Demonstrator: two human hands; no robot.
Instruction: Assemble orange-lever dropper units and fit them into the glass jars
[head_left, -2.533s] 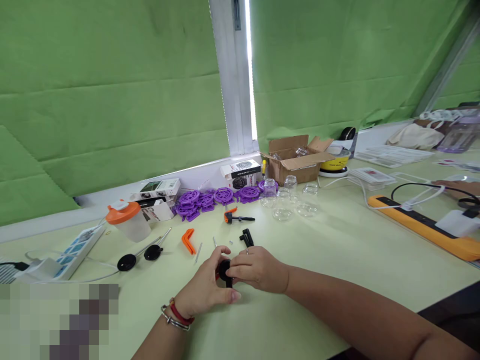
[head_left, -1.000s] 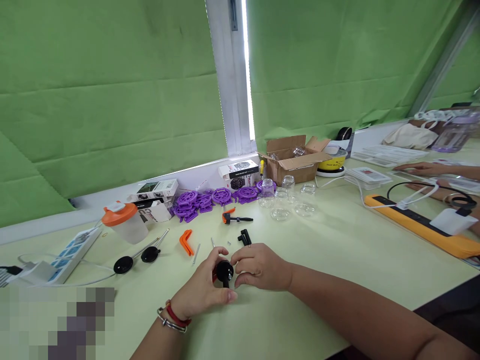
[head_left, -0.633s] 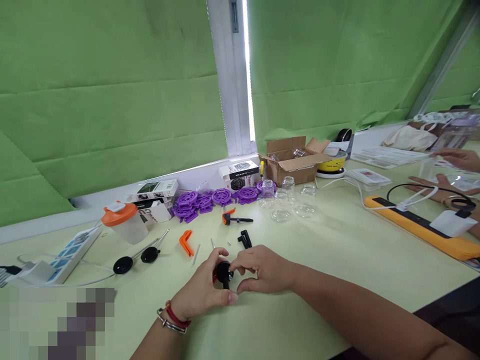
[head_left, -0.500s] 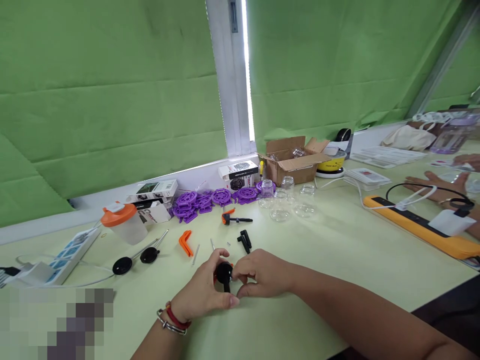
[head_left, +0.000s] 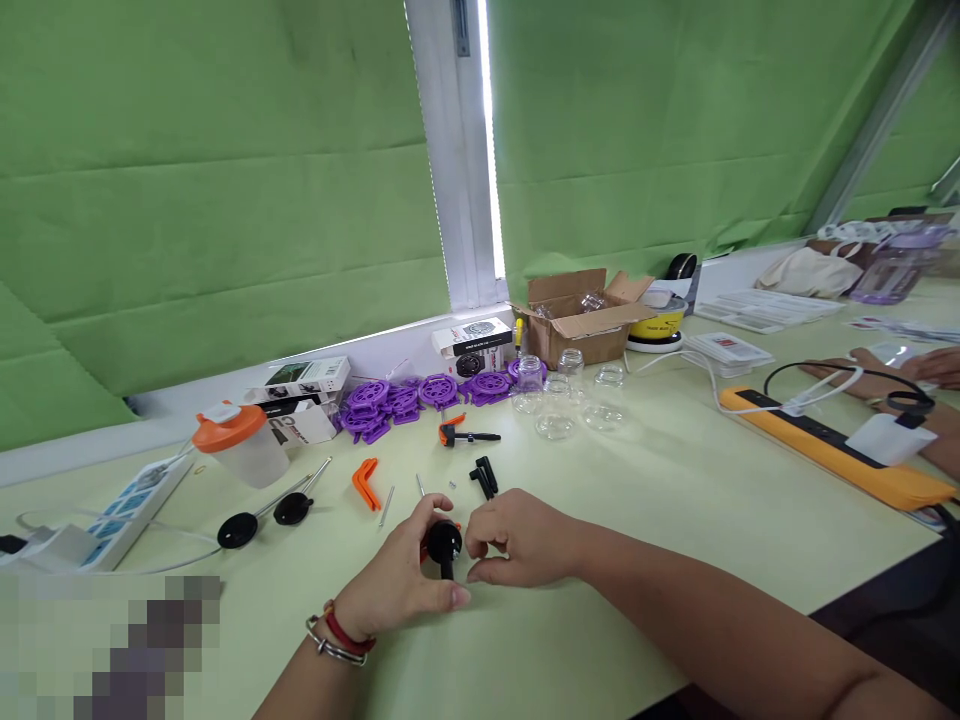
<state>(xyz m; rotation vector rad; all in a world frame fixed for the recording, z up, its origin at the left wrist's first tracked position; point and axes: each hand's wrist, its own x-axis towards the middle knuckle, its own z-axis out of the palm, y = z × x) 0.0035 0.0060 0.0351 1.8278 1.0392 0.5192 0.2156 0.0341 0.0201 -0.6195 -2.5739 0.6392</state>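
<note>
A small black round part with a stem (head_left: 444, 541) is held in my left hand (head_left: 409, 572), its thumb below and fingers curled around the far side; a bit of orange shows beside it. My right hand (head_left: 523, 540) is just to the right, fingers bent toward the thumb with a small gap, close to the black part. Just beyond lie two black handles (head_left: 484, 477), an orange angled piece (head_left: 366, 484), a thin metal rod (head_left: 386, 507) and an orange and black clamp piece (head_left: 452, 432).
Purple plastic wheels (head_left: 439, 391), glass jars (head_left: 559, 390) and an open carton (head_left: 585, 335) stand along the back. On the left are an orange-lidded cup (head_left: 244, 445), black discs (head_left: 238, 530) and a power strip (head_left: 131, 520); an orange power strip (head_left: 832, 440) and another person's hands are right.
My right hand has drawn slightly away from the black part, leaving a small gap. My left hand keeps its hold. The view has shifted slightly.
</note>
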